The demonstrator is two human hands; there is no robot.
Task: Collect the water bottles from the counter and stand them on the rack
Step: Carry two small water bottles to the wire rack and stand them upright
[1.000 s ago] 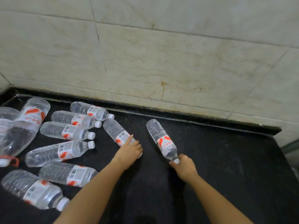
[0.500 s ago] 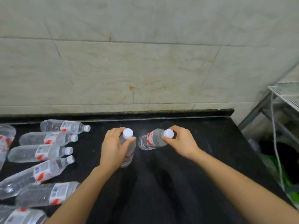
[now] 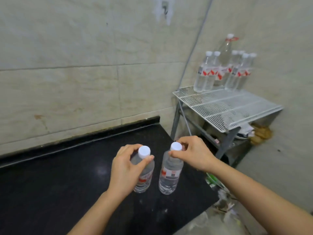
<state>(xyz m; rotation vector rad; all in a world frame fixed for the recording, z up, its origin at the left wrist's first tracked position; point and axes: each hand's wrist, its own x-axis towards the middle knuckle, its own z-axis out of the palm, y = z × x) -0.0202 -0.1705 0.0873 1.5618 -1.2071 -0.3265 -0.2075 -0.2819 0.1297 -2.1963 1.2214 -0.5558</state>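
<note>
1. Dim, flat, greenish indoor light; shadows are faint.
2. A soft glare patch sits on the black counter (image 3: pixel 101 170).
3. Wide-angle distortion bows the wall (image 3: pixel 67 82) lines and stretches the edges.
4. The far bottles (image 3: pixel 221 72) look soft and slightly blurred.

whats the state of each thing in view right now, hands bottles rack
left hand, grips the left bottle at its neck
right hand, pinches the right bottle just under its cap
left bottle, upright, capped
right bottle, upright, capped
small bottles, upright, capped, on the wire rack
large bottle, upright among them, capped
wire rack, bottles only at its back
</note>
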